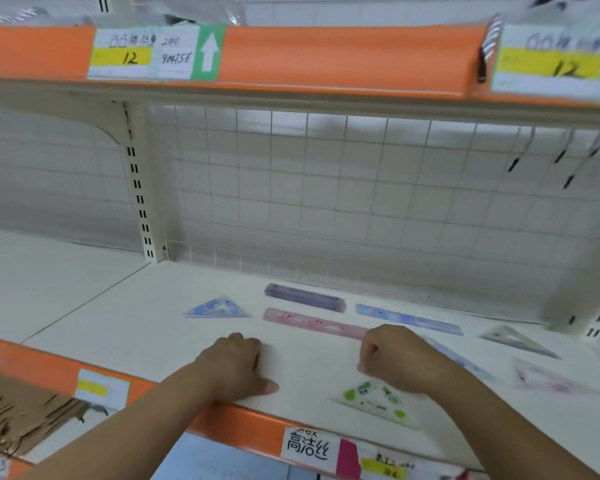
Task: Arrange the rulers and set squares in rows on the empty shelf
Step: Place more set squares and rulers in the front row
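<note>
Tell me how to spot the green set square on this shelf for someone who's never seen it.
Start at the white lower shelf with the orange front strip. Near its front edge, on the near side of the right hand, a clear plastic triangular set square lies flat. It alone carries green patches; its neighbours are blue, pink or purple.

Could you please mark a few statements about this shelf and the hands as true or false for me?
1. The green set square lies near the front edge of the shelf. True.
2. The purple ruler lies in front of the pink ruler. False: it lies behind it, farther back.
3. The left hand holds the blue set square. False: the set square lies apart, beyond the hand.
4. The blue ruler lies to the right of the purple ruler. True.
5. The fingers of the right hand are straight. False: they are curled.
</note>
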### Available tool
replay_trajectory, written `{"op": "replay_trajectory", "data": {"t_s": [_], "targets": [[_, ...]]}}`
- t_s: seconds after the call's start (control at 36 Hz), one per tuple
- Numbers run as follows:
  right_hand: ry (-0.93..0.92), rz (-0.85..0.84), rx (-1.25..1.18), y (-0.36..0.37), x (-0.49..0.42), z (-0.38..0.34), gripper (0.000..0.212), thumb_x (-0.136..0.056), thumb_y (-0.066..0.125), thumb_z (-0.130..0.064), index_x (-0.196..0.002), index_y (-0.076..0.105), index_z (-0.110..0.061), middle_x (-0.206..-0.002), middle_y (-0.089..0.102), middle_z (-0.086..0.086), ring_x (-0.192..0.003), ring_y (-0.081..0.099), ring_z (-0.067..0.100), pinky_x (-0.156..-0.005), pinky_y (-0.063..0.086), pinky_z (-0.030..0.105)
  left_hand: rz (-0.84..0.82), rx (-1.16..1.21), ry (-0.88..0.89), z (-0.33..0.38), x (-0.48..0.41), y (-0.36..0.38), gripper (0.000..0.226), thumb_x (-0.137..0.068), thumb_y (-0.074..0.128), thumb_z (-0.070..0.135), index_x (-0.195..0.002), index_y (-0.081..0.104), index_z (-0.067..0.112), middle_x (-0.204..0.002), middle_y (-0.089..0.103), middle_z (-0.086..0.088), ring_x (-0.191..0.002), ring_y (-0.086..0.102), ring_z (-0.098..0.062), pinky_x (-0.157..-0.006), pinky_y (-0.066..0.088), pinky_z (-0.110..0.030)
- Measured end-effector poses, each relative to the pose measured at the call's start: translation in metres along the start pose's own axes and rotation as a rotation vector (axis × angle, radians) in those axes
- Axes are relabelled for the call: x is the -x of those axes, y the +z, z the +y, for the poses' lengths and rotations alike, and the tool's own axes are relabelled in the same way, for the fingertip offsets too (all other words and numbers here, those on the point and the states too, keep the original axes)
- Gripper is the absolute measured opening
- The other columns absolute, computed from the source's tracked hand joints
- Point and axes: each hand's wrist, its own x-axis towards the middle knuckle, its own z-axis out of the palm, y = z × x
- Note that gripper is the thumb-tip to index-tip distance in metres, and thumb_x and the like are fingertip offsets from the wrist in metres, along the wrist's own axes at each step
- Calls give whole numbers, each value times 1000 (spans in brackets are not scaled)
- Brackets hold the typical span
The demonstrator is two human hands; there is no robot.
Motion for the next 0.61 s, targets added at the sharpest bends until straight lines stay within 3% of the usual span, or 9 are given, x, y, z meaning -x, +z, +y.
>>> {"op": "replay_trajectory", "data": {"t_s": [0.08,0.19,0.25,0.61], "targets": [[21,-47,3,9,20,3,15,-90,56,-18,-85,65,-7,-103,69,11,-85,64,21,-64,44,26,9,-2,46,11,-2,4,49,-80,61,60,-107,51,20,-117,49,-3,-108,49,-21,-91,44,-32],[24,-52,48,20,43,8,28,-91,58,-33,-114,60,-17,-119,53,1,-109,54,19,-92,46,32,4,-8,109,24,0,8,47,-80,61,60,-105,50,22,-116,49,-3,-106,49,-20,-90,44,-31],[35,-28,24,25,50,10,34,-91,59,-37,-120,55,-21,-123,47,0,-114,48,18,-95,43,31,11,-16,134,28,1,10,43,-80,62,60,-98,47,24,-114,50,-2,-104,50,-19,-88,44,-31],[120,111,-82,46,56,8,24,-96,53,-29,-112,55,-11,-119,37,6,-112,38,21,-97,41,32,64,-28,176,29,0,18,42,-80,60,63,-94,46,26,-97,43,4,-92,47,-14,-84,44,-27]]}}
